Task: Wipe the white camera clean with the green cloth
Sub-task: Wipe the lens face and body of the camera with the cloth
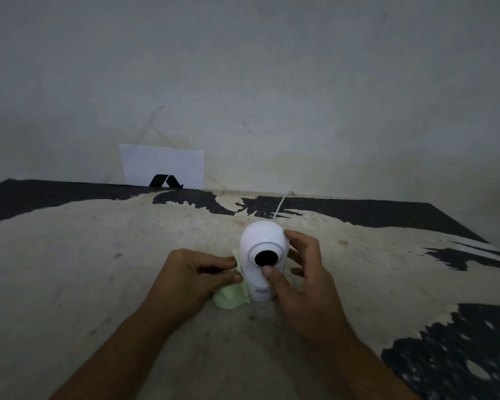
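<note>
The white camera (262, 243) stands upright on the worn table (98, 269), its round black lens facing me. My right hand (303, 281) grips it from the right, thumb on the front just under the lens and fingers round the side. My left hand (189, 277) holds the green cloth (230, 297) pressed against the camera's left side. Most of the cloth hangs below my fingers and bunches on the table by the camera's base.
A thin white cable (280, 204) runs from behind the camera to the table's far edge. A white sheet with a black mark (163, 166) leans against the wall at the back left. The tabletop is pale with black patches.
</note>
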### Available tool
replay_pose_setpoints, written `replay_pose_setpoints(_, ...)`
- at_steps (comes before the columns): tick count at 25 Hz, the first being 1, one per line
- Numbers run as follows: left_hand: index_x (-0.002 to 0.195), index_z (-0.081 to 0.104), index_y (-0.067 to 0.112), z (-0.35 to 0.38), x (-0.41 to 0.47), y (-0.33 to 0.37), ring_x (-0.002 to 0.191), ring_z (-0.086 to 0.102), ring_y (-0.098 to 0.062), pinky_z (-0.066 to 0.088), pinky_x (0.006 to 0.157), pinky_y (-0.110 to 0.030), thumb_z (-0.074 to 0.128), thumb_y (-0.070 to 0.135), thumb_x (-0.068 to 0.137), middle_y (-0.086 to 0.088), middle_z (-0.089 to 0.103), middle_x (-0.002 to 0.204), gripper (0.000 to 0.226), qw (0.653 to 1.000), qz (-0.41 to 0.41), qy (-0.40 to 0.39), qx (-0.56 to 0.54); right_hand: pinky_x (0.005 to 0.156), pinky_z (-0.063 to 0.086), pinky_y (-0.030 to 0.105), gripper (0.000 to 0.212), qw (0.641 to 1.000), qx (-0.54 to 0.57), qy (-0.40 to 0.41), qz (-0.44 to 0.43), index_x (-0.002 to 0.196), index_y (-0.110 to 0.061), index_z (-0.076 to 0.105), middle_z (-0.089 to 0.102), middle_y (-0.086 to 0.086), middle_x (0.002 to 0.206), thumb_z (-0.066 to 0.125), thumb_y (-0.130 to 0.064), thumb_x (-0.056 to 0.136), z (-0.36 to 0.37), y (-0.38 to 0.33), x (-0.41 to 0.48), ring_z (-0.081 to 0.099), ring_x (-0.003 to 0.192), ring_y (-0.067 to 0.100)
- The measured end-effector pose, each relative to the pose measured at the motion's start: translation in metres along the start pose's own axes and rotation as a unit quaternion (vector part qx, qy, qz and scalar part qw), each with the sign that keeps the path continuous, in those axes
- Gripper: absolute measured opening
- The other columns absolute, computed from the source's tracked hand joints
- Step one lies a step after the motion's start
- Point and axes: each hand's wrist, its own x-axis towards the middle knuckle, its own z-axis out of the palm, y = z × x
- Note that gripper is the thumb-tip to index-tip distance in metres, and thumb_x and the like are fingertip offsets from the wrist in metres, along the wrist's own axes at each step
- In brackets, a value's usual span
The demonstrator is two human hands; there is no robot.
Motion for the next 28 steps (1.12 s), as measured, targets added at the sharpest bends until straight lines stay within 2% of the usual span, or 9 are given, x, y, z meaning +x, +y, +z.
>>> replay_pose_setpoints(4,0.089,0.076,0.01,0.003,0.004,0.013,0.086,0.071,-0.004,0.054,0.076,-0.015,0.08,0.021,0.056,0.022,0.071,0.091,0.035,0.993,0.088,0.055,-0.05,0.084,0.032,-0.007,0.05,1.0,-0.006,0.004,0.001,0.121,-0.045,0.034,0.045,-0.036,0.121,0.063,-0.04,0.081,0.001,-0.001,0.001,0.042,0.109,-0.026)
replay_pose_setpoints(7,0.09,0.076,0.011,0.004,0.003,0.007,0.087,0.071,-0.008,0.056,0.08,-0.022,0.083,0.017,0.055,0.009,0.076,0.091,0.036,0.996,0.022,0.03,-0.082,0.087,0.036,-0.002,0.052,1.0,-0.013,0.002,-0.007,0.123,-0.041,0.035,0.045,-0.035,0.123,0.066,-0.035,0.082,0.0,0.002,0.001,0.043,0.111,-0.022)
replay_pose_setpoints(10,0.085,0.077,0.014,0.001,0.0,0.001,0.084,0.072,-0.009,0.057,0.082,-0.028,0.085,0.009,0.058,0.002,0.077,0.089,0.029,0.999,-0.005,0.014,-0.032,0.089,0.047,0.013,0.053,1.0,-0.017,-0.002,-0.01,0.126,-0.038,0.036,0.046,-0.031,0.128,0.067,-0.027,0.084,-0.002,0.005,0.002,0.047,0.117,-0.011)
replay_pose_setpoints(13,0.083,0.078,0.017,0.001,0.001,0.006,0.082,0.072,-0.005,0.056,0.077,-0.019,0.085,0.015,0.057,0.013,0.076,0.085,0.027,0.998,0.042,0.03,-0.027,0.085,0.051,0.015,0.053,1.0,0.0,-0.014,-0.007,0.126,-0.038,0.037,0.048,-0.03,0.128,0.067,-0.024,0.084,-0.005,0.006,0.004,0.05,0.118,-0.006)
replay_pose_setpoints(16,0.095,0.075,0.018,0.004,0.003,0.011,0.086,0.069,0.001,0.052,0.074,-0.01,0.078,0.022,0.063,0.027,0.072,0.086,0.032,0.995,0.066,0.052,-0.048,0.081,0.05,0.012,0.054,0.999,0.014,-0.029,-0.001,0.124,-0.041,0.037,0.048,-0.03,0.128,0.068,-0.02,0.085,-0.008,0.007,0.006,0.049,0.116,-0.007)
replay_pose_setpoints(20,0.116,0.065,0.017,0.013,0.006,0.023,0.109,0.06,0.003,0.047,0.091,-0.013,0.064,0.021,0.081,0.013,0.065,0.117,0.035,0.992,0.125,0.007,-0.023,0.075,0.048,0.008,0.052,0.999,0.021,-0.044,-0.005,0.124,-0.039,0.037,0.052,-0.037,0.124,0.067,-0.021,0.085,-0.009,0.004,0.006,0.05,0.11,-0.015)
replay_pose_setpoints(23,0.123,0.059,0.023,0.018,0.013,0.028,0.115,0.053,0.008,0.043,0.094,-0.011,0.057,0.023,0.088,0.014,0.061,0.124,0.035,0.987,0.151,-0.036,0.029,0.075,0.047,0.004,0.049,0.998,0.028,-0.049,-0.002,0.122,-0.041,0.037,0.048,-0.05,0.116,0.065,-0.026,0.085,-0.009,0.003,0.007,0.049,0.106,-0.021)
replay_pose_setpoints(26,0.127,0.055,0.03,0.02,0.014,0.025,0.114,0.055,0.005,0.048,0.094,-0.019,0.048,0.029,0.094,0.013,0.063,0.123,0.034,0.994,0.104,-0.013,0.035,0.076,0.048,0.007,0.049,0.999,0.032,-0.038,-0.005,0.125,-0.039,0.036,0.052,-0.037,0.121,0.063,-0.025,0.086,-0.007,0.002,0.005,0.051,0.107,-0.017)
replay_pose_setpoints(28,0.127,0.054,0.031,0.019,0.012,0.027,0.116,0.053,0.006,0.046,0.099,-0.027,0.047,0.034,0.093,0.014,0.061,0.126,0.034,0.99,0.123,-0.005,0.068,0.076,0.05,0.011,0.049,0.999,0.03,-0.032,-0.004,0.125,-0.038,0.036,0.053,-0.03,0.124,0.062,-0.03,0.085,-0.005,0.001,0.004,0.054,0.107,-0.013)
